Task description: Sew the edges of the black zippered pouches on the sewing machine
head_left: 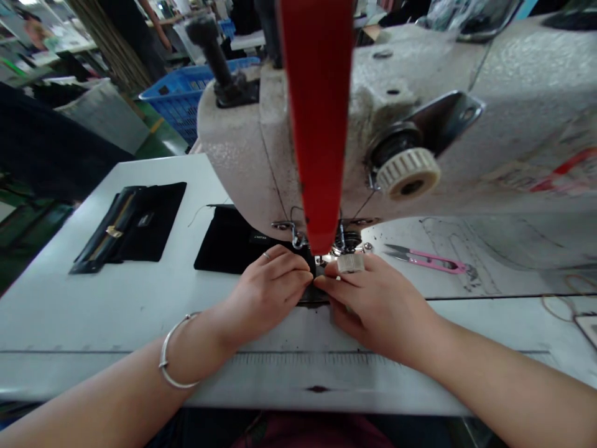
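A black fabric piece [224,242] with a small lettered label lies flat on the sewing machine bed, its right edge close to the presser foot [319,260]. My left hand [275,283] rests over that edge, fingers bent and pinched on the fabric just left of the needle area. From the other side, my right hand [368,298] brings its closed thumb and fingertips to the same edge, almost touching the left ones. The right fingertips are partly hidden behind a ridged knob [351,263]. Above both hands stands the sewing machine head [252,149], crossed by a blurred red bar [317,124].
Pink-handled thread snips [429,258] lie right of the needle. At the left, another black fabric piece [153,218] has a dark strip with a gold-coloured clasp [113,231]. Behind the table are a blue plastic basket [180,93] and people.
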`<state>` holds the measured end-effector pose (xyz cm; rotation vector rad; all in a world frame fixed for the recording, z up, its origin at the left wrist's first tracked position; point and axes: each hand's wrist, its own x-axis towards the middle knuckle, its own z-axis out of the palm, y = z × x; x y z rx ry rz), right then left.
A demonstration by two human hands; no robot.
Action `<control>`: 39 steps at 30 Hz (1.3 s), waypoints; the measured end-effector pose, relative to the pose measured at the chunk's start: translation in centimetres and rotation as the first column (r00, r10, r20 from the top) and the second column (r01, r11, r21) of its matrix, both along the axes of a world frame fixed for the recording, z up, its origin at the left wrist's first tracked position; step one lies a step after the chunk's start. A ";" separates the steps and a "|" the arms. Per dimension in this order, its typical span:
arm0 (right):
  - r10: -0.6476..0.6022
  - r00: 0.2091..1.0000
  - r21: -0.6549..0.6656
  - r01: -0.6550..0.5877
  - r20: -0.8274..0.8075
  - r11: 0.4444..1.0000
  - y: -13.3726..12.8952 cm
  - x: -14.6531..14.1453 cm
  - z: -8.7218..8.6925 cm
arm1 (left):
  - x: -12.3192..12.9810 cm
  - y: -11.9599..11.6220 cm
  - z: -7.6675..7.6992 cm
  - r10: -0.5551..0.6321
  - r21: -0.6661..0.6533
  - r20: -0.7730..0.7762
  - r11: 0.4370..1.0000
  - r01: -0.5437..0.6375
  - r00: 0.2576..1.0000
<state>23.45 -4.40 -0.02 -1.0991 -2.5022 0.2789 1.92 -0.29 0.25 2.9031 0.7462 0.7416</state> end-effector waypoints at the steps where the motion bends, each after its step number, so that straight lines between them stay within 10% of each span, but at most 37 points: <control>1: -0.003 1.000 0.001 0.003 0.002 1.000 0.0 0.0 0.0 | 0.1 0.0 0.0 -0.019 0.028 -0.050 0.999 0.021 0.999; 39: -0.060 0.998 -0.004 0.060 0.021 0.998 0.2 -0.6 -0.2 | -0.6 3.8 -1.2 0.135 -0.007 -0.015 0.991 -0.135 0.991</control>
